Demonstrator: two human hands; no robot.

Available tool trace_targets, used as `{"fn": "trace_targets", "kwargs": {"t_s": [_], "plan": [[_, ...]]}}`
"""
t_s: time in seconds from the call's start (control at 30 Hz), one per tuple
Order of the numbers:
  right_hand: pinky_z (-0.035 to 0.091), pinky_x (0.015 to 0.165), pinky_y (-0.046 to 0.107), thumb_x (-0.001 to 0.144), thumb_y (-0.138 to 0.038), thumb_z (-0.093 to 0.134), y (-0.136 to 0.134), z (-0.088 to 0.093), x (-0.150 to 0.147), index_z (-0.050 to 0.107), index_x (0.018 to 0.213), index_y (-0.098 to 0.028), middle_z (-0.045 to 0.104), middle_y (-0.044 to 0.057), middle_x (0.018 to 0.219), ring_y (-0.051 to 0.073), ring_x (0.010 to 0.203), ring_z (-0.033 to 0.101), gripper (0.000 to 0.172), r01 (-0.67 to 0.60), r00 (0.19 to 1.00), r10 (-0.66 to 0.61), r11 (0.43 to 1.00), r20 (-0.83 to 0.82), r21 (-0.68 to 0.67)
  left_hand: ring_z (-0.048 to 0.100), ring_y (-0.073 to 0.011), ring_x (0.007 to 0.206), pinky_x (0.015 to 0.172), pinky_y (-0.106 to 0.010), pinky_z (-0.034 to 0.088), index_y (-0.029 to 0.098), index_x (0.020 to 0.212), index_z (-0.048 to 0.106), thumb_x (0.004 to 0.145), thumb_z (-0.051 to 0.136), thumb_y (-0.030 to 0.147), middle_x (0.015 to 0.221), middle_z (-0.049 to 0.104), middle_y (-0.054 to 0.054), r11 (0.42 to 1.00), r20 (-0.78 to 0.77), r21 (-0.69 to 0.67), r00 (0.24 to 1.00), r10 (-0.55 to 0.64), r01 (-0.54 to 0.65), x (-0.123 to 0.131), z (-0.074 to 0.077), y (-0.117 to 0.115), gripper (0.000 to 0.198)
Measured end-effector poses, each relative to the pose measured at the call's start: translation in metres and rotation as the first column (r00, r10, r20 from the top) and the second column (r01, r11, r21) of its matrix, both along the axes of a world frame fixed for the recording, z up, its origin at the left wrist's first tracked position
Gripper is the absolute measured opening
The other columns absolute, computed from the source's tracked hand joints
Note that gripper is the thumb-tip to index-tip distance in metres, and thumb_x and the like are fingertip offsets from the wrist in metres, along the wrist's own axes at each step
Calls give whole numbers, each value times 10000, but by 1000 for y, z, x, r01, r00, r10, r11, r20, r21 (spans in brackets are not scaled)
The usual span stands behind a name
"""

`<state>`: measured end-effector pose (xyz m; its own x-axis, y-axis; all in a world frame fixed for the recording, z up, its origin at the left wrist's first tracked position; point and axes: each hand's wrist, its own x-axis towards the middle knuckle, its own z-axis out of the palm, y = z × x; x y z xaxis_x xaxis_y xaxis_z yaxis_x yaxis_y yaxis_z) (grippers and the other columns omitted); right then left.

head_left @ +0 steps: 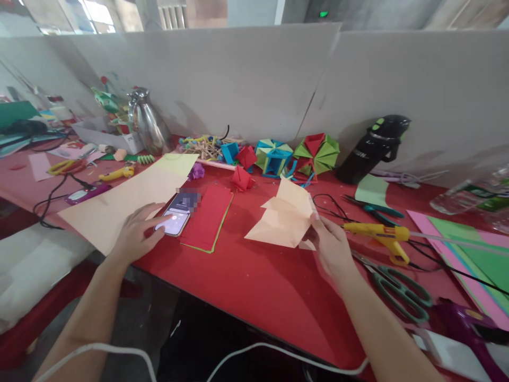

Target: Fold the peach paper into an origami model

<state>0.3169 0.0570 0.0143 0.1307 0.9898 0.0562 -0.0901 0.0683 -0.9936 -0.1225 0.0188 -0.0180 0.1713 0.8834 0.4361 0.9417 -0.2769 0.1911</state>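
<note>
My left hand rests over a smartphone with its fingers stretched out, and a fingertip is on the lit screen. The phone lies partly on a large sheet of peach paper and on red paper with a green edge under it. A creased, partly folded peach paper is pinched between the thumb and fingers of my right hand, just above the red table. Part of the right hand's grip is hidden behind the paper.
On the right lie a yellow glue gun, green-handled scissors, pliers and coloured sheets. Along the back partition stand a steel jug, folded paper models and a black bottle. A white cable crosses the front.
</note>
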Motion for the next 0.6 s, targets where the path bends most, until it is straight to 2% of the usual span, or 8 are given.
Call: {"fn": "trace_targets", "kwargs": {"t_s": [0.17, 0.27, 0.37, 0.47, 0.6], "plan": [[417, 534, 261, 764, -542, 695, 0, 1, 0, 592, 621, -193, 533, -18, 566, 122, 540, 495, 391, -4, 1000, 4, 1000, 1, 10, 406, -268, 1359, 1113, -447, 348, 268, 1262, 617, 906, 427, 389, 1449, 474, -60, 997, -40, -61, 999, 33, -36, 1, -1, 1, 421], [416, 522, 259, 752, -557, 699, 0, 2, 0, 601, 629, -188, 544, -13, 576, 120, 534, 499, 401, 2, 1000, -2, 1000, 15, 18, 278, -298, 1435, 1139, -503, 283, 324, 1353, 528, 905, 438, 423, 1553, 330, -29, 994, -94, -107, 995, 22, -32, 3, 0, 4, 468], [413, 513, 257, 746, -565, 700, 0, 2, -1, 623, 645, -181, 558, -7, 589, 118, 532, 497, 404, 7, 999, -8, 1000, 31, 24, 189, -323, 1465, 1159, -552, 207, 359, 1400, 464, 894, 463, 429, 1600, 213, -2, 989, -130, -143, 990, -49, 30, 6, 3, 6, 511], [408, 509, 258, 741, -571, 701, 0, 3, -1, 629, 647, -181, 559, -6, 587, 122, 532, 498, 408, 11, 999, -11, 1000, 37, 22, 216, -303, 1460, 1171, -538, 199, 352, 1362, 512, 900, 445, 410, 1580, 270, 9, 991, -92, -114, 992, -82, 72, 6, 7, 2, 470], [403, 522, 255, 746, -565, 701, 0, 3, 0, 627, 637, -179, 545, -13, 578, 113, 529, 489, 407, 7, 1000, -7, 1000, 23, 21, 319, -265, 1422, 1171, -465, 261, 351, 1157, 672, 898, 432, 338, 1514, 395, 38, 997, 6, 34, 997, -72, 72, 2, 7, -13, 354]]}}
